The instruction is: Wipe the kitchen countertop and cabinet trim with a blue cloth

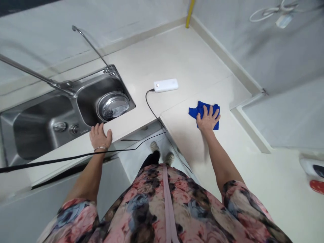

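A blue cloth [194, 112] lies on the pale countertop [177, 108] to the right. My right hand [207, 118] presses flat on it with the fingers spread, covering its middle. On the counter edge in front of the sink, my left hand [100, 135] rests with fingers spread and holds nothing. A bracelet [100, 148] circles the left wrist. Between the two hands, farther back, a white power bank [166, 85] lies on the counter. A black cable [149, 101] is plugged into its left end.
A steel double sink [45, 118] fills the left, with a round metal basin [113, 105] in its right bowl and two faucets behind. The cable crosses the counter's inner corner. A yellow pipe [189, 13] stands at the back corner; a red-and-white object [316, 186] sits far right.
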